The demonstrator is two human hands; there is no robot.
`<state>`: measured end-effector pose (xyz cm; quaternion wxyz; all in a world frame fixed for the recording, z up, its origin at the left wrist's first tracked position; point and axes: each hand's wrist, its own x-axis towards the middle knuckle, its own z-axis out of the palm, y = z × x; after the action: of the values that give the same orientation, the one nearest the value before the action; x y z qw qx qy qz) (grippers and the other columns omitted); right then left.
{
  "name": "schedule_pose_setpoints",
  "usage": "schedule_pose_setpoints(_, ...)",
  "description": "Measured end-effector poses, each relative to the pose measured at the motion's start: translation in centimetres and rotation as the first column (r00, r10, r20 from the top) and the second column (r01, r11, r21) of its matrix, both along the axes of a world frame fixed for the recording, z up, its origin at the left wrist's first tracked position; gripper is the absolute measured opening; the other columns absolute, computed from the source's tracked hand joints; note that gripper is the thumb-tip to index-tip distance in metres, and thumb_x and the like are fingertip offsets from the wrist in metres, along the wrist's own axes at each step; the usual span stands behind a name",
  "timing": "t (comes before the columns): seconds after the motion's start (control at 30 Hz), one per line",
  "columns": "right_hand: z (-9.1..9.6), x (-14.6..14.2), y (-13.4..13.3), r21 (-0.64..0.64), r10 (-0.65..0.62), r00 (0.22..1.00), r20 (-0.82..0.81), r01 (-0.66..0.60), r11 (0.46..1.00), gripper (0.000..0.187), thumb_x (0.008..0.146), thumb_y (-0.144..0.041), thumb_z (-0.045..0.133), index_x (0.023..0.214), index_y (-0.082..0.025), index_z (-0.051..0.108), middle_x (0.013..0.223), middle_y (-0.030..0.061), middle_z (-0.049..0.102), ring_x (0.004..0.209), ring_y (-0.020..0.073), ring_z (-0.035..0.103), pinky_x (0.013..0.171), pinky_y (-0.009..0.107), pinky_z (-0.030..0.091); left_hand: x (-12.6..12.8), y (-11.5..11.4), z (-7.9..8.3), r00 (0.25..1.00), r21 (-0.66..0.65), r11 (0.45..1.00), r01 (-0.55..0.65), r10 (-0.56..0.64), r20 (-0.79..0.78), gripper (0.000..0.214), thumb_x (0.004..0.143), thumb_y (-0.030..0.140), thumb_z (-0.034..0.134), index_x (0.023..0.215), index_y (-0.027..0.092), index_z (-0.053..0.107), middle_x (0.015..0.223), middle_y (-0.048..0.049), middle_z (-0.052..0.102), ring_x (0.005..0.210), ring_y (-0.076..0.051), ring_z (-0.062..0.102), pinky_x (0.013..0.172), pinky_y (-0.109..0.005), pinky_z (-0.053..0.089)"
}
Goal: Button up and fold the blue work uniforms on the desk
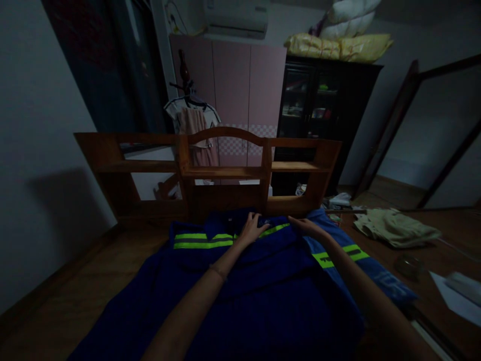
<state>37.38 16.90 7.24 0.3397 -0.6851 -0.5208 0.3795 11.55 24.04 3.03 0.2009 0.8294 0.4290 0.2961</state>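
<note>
A dark blue work jacket with bright yellow-green reflective bands lies spread out in front of me, its collar end toward the wooden headboard. My left hand rests on the upper chest near the collar, thumb and fingers apart. To its right, my right hand touches the jacket by the end of a reflective band, near the shoulder. Its fingers stretch out to the left, seen edge-on. Under my right forearm lies a lighter blue piece of fabric, with a yellow-green band across it. Dim light hides the finer folds.
Beyond the jacket stands the wooden headboard with open shelves. On the right, a brown surface carries a folded beige cloth, a clear round dish and white papers. Clothes hang on a stand behind.
</note>
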Motion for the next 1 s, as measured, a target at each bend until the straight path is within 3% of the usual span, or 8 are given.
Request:
schedule_pose_setpoints(0.23,-0.5,0.6,2.5,0.082,0.060,0.998,0.012,-0.061,0.995,0.030,0.069,-0.039,0.065,0.071,-0.008,0.062,0.061,0.0055,0.059,0.056,0.0120,0.052,0.053,0.022,0.042,4.0,2.8,1.8,0.967,-0.134,0.962,0.239,-0.249,-0.062,0.032,0.079,0.045,0.058,0.083,0.014,0.067,0.080,-0.0050,0.064,0.075,-0.018,0.060,0.069,-0.024,0.046)
schedule_pose_setpoints(0.4,-0.5,1.1,4.2,0.325,-0.077,0.995,0.067,0.052,0.944,0.031,0.076,-0.036,0.056,0.096,-0.013,0.062,0.092,0.0071,0.064,0.083,0.0164,0.059,0.074,0.026,0.046,3.8,1.8,3.3,0.982,0.050,0.984,0.168,-0.172,0.083,0.025,0.083,0.017,0.047,0.105,0.016,0.059,0.110,-0.0072,0.058,0.102,-0.018,0.054,0.090,-0.028,0.042)
schedule_pose_setpoints(0.57,-0.7,1.6,3.3,0.469,-0.294,0.942,0.162,0.189,0.863,0.043,0.081,-0.041,0.048,0.111,-0.012,0.054,0.105,0.0128,0.060,0.099,0.0229,0.056,0.089,0.037,0.041,2.7,-1.9,3.3,0.979,0.155,0.980,0.123,-0.146,0.144,0.045,0.085,0.022,0.049,0.130,0.019,0.043,0.138,-0.0095,0.031,0.128,-0.020,0.034,0.108,-0.033,0.027)
schedule_pose_setpoints(0.67,-0.1,2.1,1.1,0.522,-0.260,0.938,0.230,0.106,0.846,0.045,0.082,-0.037,0.046,0.118,-0.011,0.050,0.111,0.0141,0.057,0.104,0.0229,0.053,0.093,0.038,0.039,-1.0,-4.9,3.0,0.983,0.128,0.978,0.167,-0.174,0.051,0.041,0.088,0.038,0.049,0.126,0.022,0.047,0.129,-0.0078,0.040,0.120,-0.020,0.042,0.105,-0.032,0.032)
schedule_pose_setpoints(0.77,0.5,2.5,-1.7,0.496,0.022,0.936,0.351,-0.205,0.844,0.044,0.074,-0.023,0.052,0.117,-0.018,0.054,0.113,0.0068,0.057,0.103,0.0182,0.054,0.091,0.030,0.042,-7.3,-6.8,2.8,0.971,-0.028,0.981,0.191,-0.193,-0.139,0.055,0.080,0.055,0.056,0.125,0.024,0.048,0.121,-0.0074,0.047,0.109,-0.022,0.049,0.095,-0.033,0.040)
schedule_pose_setpoints(0.87,0.3,2.4,-3.8,0.387,0.269,0.769,0.580,-0.551,0.740,0.056,0.068,-0.013,0.052,0.123,-0.021,0.053,0.124,0.0057,0.051,0.116,0.0194,0.046,0.099,0.033,0.037,-14.6,-7.0,2.5,0.939,-0.202,0.965,0.169,-0.220,-0.264,0.064,0.067,0.055,0.067,0.119,0.022,0.053,0.118,-0.0078,0.052,0.105,-0.024,0.052,0.090,-0.032,0.042)
schedule_pose_setpoints(0.93,-0.1,2.2,-4.2,0.331,0.281,0.688,0.669,-0.614,0.717,0.054,0.070,-0.012,0.052,0.123,-0.021,0.054,0.126,0.0071,0.049,0.118,0.0214,0.043,0.101,0.037,0.034,-19.1,-6.6,2.0,0.921,-0.292,0.951,0.099,-0.199,-0.336,0.061,0.062,0.047,0.072,0.115,0.022,0.056,0.116,-0.0058,0.056,0.105,-0.024,0.053,0.091,-0.032,0.040)
schedule_pose_setpoints(1.0,-0.4,2.1,-3.7,0.330,0.255,0.725,0.640,-0.559,0.760,0.040,0.073,-0.016,0.053,0.112,-0.021,0.062,0.121,0.0073,0.053,0.113,0.0222,0.046,0.098,0.037,0.036,-22.8,-5.9,1.5,0.901,-0.325,0.944,-0.058,-0.091,-0.425,0.062,0.057,0.035,0.075,0.115,0.023,0.058,0.119,-0.0059,0.057,0.109,-0.027,0.052,0.094,-0.033,0.038)
